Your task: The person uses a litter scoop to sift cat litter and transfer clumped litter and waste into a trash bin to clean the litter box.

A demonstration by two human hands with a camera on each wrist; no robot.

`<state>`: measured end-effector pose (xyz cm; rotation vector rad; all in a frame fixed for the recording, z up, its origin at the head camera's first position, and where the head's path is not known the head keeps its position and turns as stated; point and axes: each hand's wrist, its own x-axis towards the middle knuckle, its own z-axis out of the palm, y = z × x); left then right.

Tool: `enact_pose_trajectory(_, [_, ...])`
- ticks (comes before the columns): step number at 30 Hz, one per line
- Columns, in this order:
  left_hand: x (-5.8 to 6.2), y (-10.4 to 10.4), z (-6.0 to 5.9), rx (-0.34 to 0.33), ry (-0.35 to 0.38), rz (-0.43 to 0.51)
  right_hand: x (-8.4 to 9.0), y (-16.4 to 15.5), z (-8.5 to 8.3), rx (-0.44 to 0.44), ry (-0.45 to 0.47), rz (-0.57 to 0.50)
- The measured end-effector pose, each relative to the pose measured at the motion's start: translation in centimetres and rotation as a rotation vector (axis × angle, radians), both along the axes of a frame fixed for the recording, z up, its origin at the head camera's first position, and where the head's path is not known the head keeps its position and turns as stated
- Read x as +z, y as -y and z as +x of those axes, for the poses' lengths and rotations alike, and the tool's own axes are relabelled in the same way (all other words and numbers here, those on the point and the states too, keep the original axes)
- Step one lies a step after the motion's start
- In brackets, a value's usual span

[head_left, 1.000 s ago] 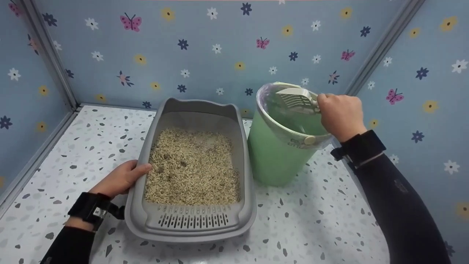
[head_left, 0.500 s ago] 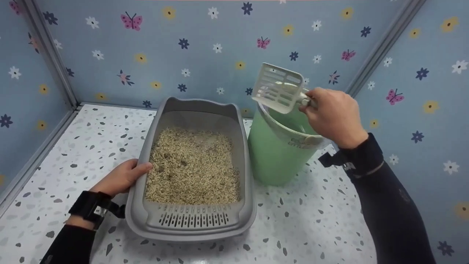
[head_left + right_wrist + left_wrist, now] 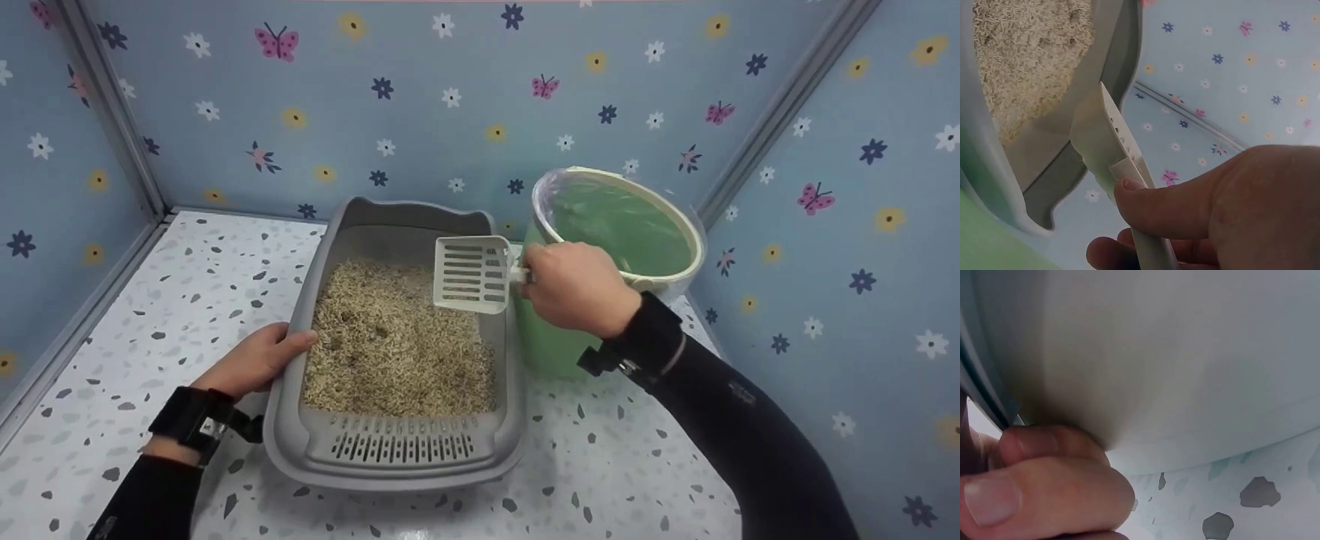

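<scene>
A grey litter box (image 3: 397, 446) holds tan pellet litter (image 3: 397, 352) with several dark clumps toward its left side. My left hand (image 3: 251, 360) grips the box's left rim, thumb on top and fingers curled under, as the left wrist view also shows. In my right hand (image 3: 577, 289) is the handle of a slotted, off-white litter scoop (image 3: 471, 274). The scoop hangs above the right rim of the box, apart from the litter, and no clump shows in it. In the right wrist view my thumb (image 3: 1165, 208) presses along the scoop's handle.
A green bin (image 3: 551, 345) with a clear liner and pale rim stands right beside the box, partly behind my right hand. Blue panels (image 3: 420, 112) with flowers and butterflies enclose the speckled white surface (image 3: 217, 277) at the back and sides.
The scoop came up out of the green bin, then moved left and toward me to the box's right rim. My left hand keeps its hold on the box.
</scene>
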<state>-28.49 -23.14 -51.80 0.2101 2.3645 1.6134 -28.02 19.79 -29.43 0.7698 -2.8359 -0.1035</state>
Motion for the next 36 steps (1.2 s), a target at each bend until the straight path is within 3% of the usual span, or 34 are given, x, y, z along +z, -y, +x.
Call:
enact_pose_trajectory(5, [-0.1, 0.0, -0.1, 0.003, 0.001, 0.001, -2.1, 1.2, -0.8, 0.041, 0.011, 0.066])
enact_pose_trajectory(13, [0.0, 0.1, 0.0, 0.002, 0.009, 0.001, -6.1, 4.6, -2.1, -0.013, 0.228, 0.154])
enact_pose_trajectory(20, [0.3, -0.1, 0.2, -0.004, 0.018, 0.024, -9.0, 7.3, -3.9, 0.053, 0.346, 0.055])
enact_pose_trajectory(24, [0.3, -0.1, 0.2, -0.008, 0.016, 0.028, -10.8, 8.5, -4.8, 0.078, 0.377, 0.053])
enact_pose_trajectory(30, [0.3, -0.1, 0.2, -0.009, 0.001, 0.024, -13.5, 10.1, -4.8, -0.002, 0.447, 0.193])
enact_pose_trajectory(36, [0.1, 0.0, 0.2, 0.001, -0.004, 0.011, -14.8, 10.8, -4.2, 0.005, 0.461, 0.296])
